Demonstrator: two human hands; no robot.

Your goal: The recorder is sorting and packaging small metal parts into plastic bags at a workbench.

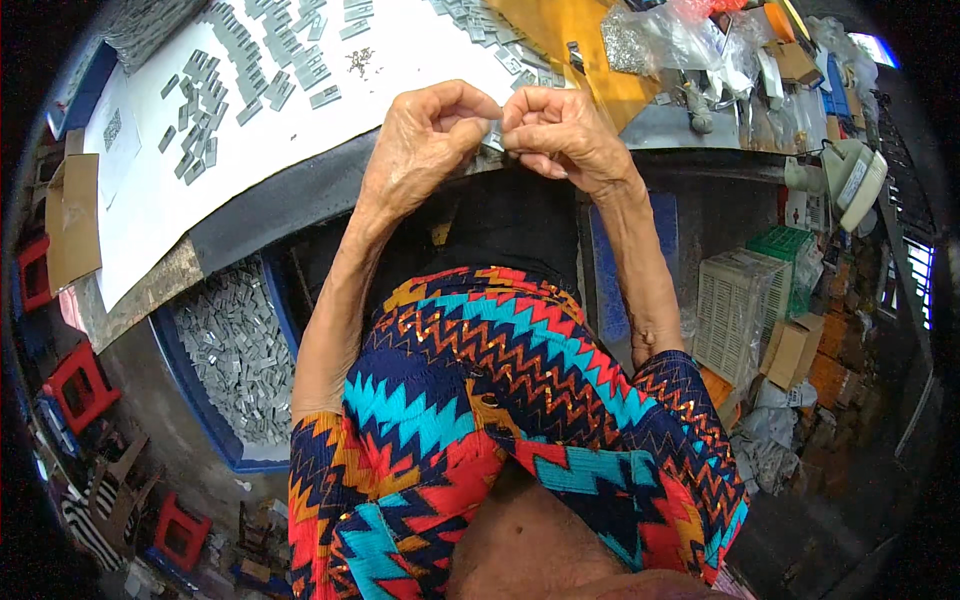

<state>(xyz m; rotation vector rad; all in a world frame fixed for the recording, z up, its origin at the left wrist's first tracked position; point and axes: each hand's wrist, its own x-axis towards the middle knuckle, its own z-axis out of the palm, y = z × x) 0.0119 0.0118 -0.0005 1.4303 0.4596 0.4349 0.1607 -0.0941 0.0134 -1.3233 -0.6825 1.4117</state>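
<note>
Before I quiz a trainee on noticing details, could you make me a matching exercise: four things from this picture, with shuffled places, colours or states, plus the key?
1. Left hand
2. Tray
3. Sheet
4. Shirt

A. White, spread on the table
B. Zigzag-patterned, multicoloured
C. Fingers bent, beside the right hand
D. Blue-rimmed, full of grey pieces

Pairs: 1-C, 2-D, 3-A, 4-B
</note>
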